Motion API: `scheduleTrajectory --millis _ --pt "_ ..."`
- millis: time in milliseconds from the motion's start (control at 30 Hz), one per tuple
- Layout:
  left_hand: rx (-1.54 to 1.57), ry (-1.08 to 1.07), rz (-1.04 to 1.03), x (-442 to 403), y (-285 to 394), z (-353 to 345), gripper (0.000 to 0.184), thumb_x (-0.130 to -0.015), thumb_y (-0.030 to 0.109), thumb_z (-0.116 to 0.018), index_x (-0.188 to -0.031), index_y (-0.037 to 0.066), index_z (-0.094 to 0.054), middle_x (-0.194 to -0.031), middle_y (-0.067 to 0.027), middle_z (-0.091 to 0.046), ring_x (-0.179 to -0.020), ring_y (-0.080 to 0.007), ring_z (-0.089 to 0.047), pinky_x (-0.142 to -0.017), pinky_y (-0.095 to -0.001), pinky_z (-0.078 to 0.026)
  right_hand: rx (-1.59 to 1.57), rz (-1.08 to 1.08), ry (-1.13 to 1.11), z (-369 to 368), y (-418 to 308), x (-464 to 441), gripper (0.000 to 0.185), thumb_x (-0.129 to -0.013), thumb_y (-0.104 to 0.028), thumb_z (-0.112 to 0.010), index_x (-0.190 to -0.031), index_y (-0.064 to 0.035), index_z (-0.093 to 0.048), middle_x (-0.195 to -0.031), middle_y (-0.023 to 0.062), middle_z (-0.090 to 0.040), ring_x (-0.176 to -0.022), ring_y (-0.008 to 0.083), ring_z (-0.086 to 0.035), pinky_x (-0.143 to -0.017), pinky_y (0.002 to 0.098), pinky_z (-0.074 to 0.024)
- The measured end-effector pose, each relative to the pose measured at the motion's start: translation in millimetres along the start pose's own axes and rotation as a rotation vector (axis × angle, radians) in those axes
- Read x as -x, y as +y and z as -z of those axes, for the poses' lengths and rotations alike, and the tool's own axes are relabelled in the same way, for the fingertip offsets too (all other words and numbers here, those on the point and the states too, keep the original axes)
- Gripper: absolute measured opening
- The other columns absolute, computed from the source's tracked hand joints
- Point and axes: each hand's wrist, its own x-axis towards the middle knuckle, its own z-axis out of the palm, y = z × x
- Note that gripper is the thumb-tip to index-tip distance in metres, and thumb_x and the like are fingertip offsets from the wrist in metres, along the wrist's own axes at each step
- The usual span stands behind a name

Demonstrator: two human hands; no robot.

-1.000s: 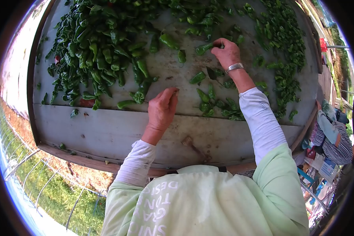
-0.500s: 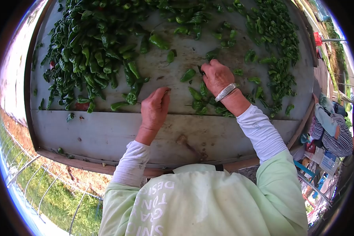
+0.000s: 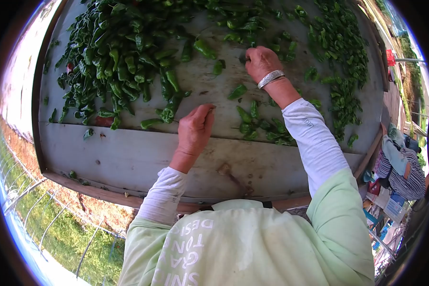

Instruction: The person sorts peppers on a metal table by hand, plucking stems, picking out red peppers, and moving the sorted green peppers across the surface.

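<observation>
A broad worktop of grey sheet metal (image 3: 128, 157) with a brown wooden rim (image 3: 86, 190) stands in bright daylight; beyond its left side lie reddish-brown bare soil (image 3: 93, 209), thin grey poles (image 3: 25, 194) and leafy green vegetation (image 3: 64, 231), the far edge washed out white.

Pale capital letters (image 3: 189, 244) run in lines down the light green top (image 3: 262, 248) at bottom centre; "DESI" and "TON" seem legible, the lower lines too distorted to read surely.
</observation>
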Motion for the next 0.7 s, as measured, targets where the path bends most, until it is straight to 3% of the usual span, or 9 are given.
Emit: scheduleTrajectory --millis 67,167,400,467,700 --pt "-0.007 -0.004 0.006 0.3 1.3 1.3 0.011 -0.083 0.011 -0.06 -0.093 0.01 -0.062 -0.082 -0.0116 -0.064 -0.071 -0.0307 -0.062 -0.06 -0.0353 -0.05 -0.101 -0.055 -0.191 3.3 -0.2 -4.2 0.009 -0.069 -0.012 -0.064 -0.077 -0.0097 -0.068 -0.086 0.0158 -0.063 -0.08 0.033 -0.062 -0.071 0.0415 -0.0516" --pt "-0.003 0.001 0.005 -0.4 0.2 0.0 0.011 -0.083 0.011 -0.059 -0.094 0.01 -0.062 -0.082 -0.0119 -0.063 -0.071 -0.0313 -0.062 -0.06 -0.0359 -0.05 -0.341 0.046 -0.178 8.1 -13.4 -3.4 0.012 -0.07 -0.014 -0.063 -0.08 -0.0084 -0.067 -0.085 0.0162 -0.063 -0.08 0.0329 -0.062 -0.072 0.0412 -0.0515" --pt "-0.001 -0.004 -0.019 0.3 -0.8 1.2 0.012 -0.082 0.01 -0.059 -0.094 0.01 -0.062 -0.081 -0.0127 -0.063 -0.069 -0.0321 -0.061 -0.058 -0.0368 -0.049 -0.237 0.163 -0.034 -14.5 -33.7 -6.1 0.017 -0.068 -0.017 -0.065 -0.081 -0.0056 -0.064 -0.078 0.0153 -0.064 -0.076 0.0338 -0.062 -0.069 0.0398 -0.05" --pt "0.007 -0.003 -0.003 0.8 -1.6 0.7 0.012 -0.082 0.009 -0.059 -0.094 0.009 -0.062 -0.081 -0.0128 -0.063 -0.069 -0.0321 -0.061 -0.058 -0.0366 -0.049 -0.266 0.084 -0.158 -10.0 -28.6 -6.0 0.019 -0.068 -0.017 -0.063 -0.083 -0.0071 -0.066 -0.081 0.0162 -0.064 -0.078 0.0321 -0.062 -0.071 0.0391 -0.0506" --pt "0.035 0.038 0.01 -3.4 -0.5 1.2 0.011 -0.082 0.009 -0.059 -0.093 0.008 -0.062 -0.079 -0.0139 -0.063 -0.066 -0.032 -0.06 -0.058 -0.0355 -0.048 -0.689 -0.194 -0.142 29.6 0.0 55.8 0.018 -0.067 -0.017 -0.063 -0.081 -0.0065 -0.068 -0.075 0.0145 -0.065 -0.068 0.0306 -0.063 -0.066 0.0346 -0.0502"
